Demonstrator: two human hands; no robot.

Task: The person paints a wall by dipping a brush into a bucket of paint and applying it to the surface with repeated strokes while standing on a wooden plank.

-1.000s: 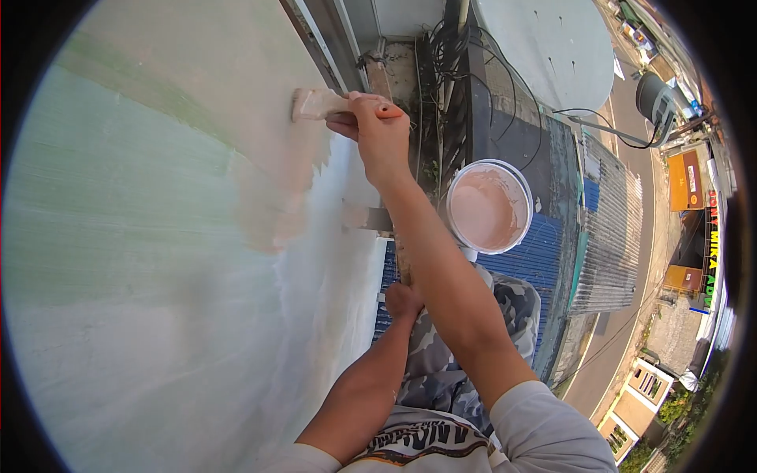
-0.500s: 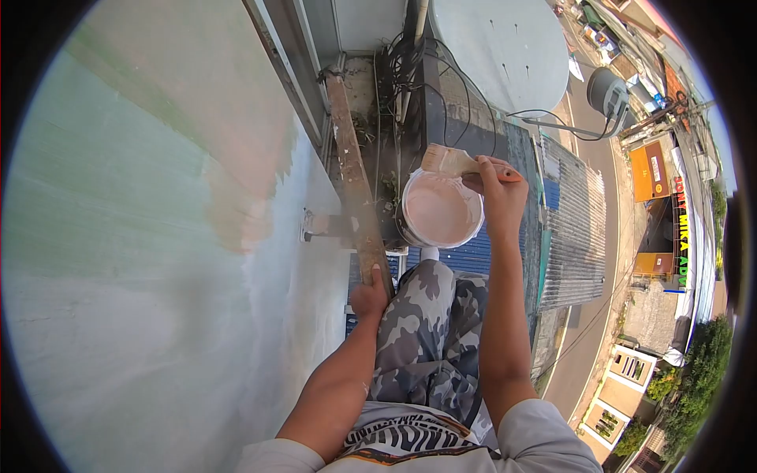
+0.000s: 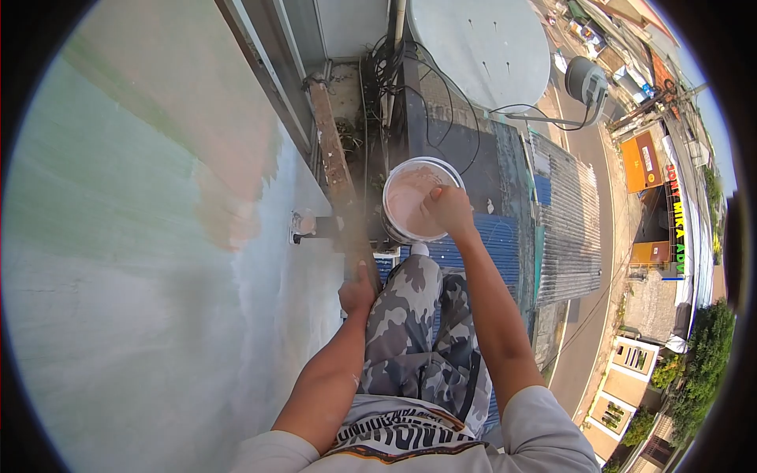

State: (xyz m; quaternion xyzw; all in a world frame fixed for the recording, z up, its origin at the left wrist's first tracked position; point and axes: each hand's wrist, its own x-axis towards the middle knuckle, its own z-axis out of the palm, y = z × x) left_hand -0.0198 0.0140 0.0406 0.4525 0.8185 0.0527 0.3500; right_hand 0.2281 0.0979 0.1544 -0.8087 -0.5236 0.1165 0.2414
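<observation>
A white bucket (image 3: 455, 168) of pale pink paint (image 3: 404, 194) stands in front of my knees. My right hand (image 3: 449, 211) is closed in a fist over the bucket's right side. The paintbrush it holds is hidden beneath the fist, toward the paint. My left hand (image 3: 359, 295) grips the near end of a long, worn wooden plank (image 3: 331, 146), its thumb lying along the top. Fingers on the plank's far side are out of sight. To the left rises a wall (image 3: 158, 197) with patches of pink and green over pale blue-white.
A bracket (image 3: 302, 225) juts from the wall beside the plank. Window frames (image 3: 276, 71) and black cables (image 3: 384, 67) are ahead. A satellite dish (image 3: 485, 47) stands ahead right, above corrugated roofs (image 3: 568, 229). Far below runs a street (image 3: 587, 158).
My right hand has moved down and left over the bucket, taking the paintbrush from above the rim to out of sight beneath the fist. My left hand stays on the plank.
</observation>
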